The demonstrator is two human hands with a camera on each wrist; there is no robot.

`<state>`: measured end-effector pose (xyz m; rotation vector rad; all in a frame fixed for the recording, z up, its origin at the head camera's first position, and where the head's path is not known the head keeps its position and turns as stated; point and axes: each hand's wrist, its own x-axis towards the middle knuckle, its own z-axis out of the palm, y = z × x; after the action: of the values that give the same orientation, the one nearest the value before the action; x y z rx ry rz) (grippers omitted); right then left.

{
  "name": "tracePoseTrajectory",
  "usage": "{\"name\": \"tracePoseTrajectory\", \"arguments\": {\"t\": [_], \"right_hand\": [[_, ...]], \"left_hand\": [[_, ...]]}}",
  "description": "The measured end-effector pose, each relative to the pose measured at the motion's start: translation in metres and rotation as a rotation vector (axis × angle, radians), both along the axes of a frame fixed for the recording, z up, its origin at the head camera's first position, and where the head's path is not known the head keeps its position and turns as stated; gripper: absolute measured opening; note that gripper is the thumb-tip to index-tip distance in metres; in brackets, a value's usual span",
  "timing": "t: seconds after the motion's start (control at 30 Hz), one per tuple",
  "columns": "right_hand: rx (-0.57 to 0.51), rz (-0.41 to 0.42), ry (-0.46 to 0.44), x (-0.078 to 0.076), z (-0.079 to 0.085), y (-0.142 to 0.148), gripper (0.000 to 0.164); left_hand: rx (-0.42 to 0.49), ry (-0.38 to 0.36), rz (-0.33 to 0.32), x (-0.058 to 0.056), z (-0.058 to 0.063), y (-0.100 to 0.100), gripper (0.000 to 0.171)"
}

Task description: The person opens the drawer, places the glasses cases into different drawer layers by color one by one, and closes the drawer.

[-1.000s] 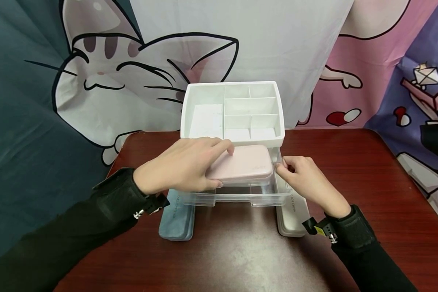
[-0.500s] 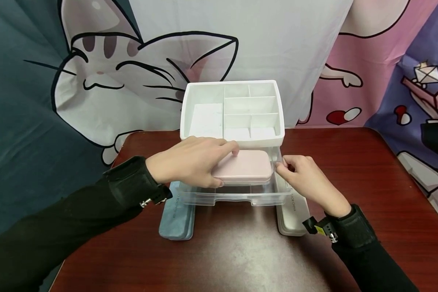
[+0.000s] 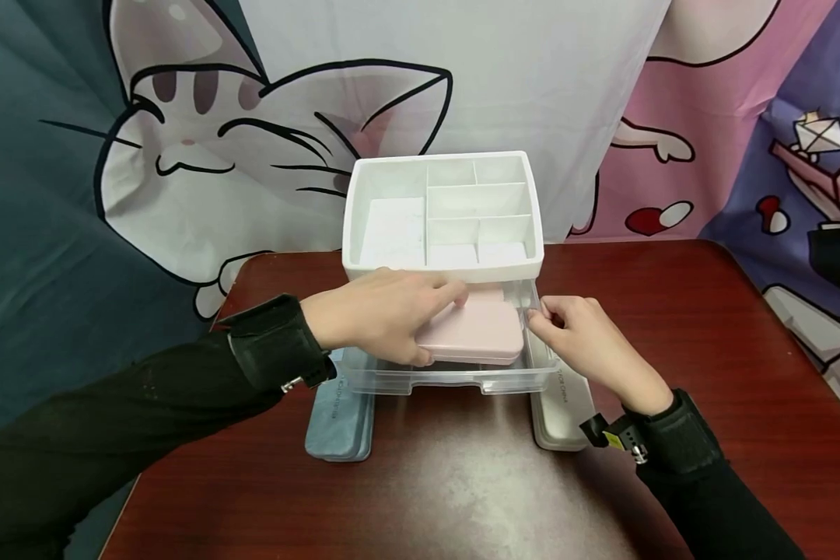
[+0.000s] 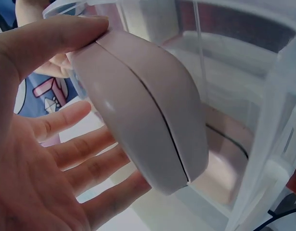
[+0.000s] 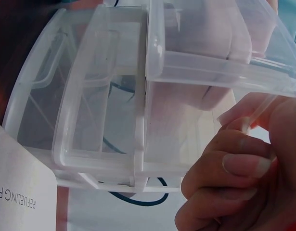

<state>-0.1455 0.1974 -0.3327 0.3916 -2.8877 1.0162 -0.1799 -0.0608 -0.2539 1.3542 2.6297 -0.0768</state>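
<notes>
"Left hand (image 3: pixel 385 315) first, from the head camera: I see it gripping a pink case (image 3: pixel 472 334), thumb at the near edge, a bent finger on top."

"Where is the case?"

"Within the outline of a clear drawer (image 3: pixel 448 379), which juts out below a white tray (image 3: pixel 481 202) with compartments. The right hand (image 3: pixel 591 342) has its fingers curled at the drawer's right side. On the table (image 3: pixel 462 490) I have a blue case (image 3: pixel 339 420) to the left and a white case (image 3: pixel 562 412) to the right."

"And your left wrist camera?"

"There the pink case is tilted, its dark seam in plain view. The thumb presses one side; the other fingers, spread apart, reach along the opposite side. I can't tell whether the case touches the drawer's floor. A pinkish shape (image 4: pixel 225 168) shows just beyond it; second case or reflection, I can't say."

"Right wrist?"

"Thumb and fingers pinch the edge of the clear drawer. The pink case shows hazily through the plastic, two more drawers (image 5: pixel 87 106) show in the stack, and the white case's lettering sits at the lower left."
</notes>
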Motion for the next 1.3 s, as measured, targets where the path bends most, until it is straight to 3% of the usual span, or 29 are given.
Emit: {"name": "tracePoseTrajectory", "arguments": {"t": [0.7,1.3], "right_hand": [[-0.022,0.0,-0.003,-0.0008,-0.0008,-0.0013,0.037],[-0.045,-0.004,0.004,-0.0001,-0.0032,0.0,0.037]], "left_hand": [[-0.071,0.083,-0.034,0.005,-0.0026,0.0047,0.061],[-0.042,0.036,-0.088,0.0038,-0.0069,0.0068,0.059]]}}
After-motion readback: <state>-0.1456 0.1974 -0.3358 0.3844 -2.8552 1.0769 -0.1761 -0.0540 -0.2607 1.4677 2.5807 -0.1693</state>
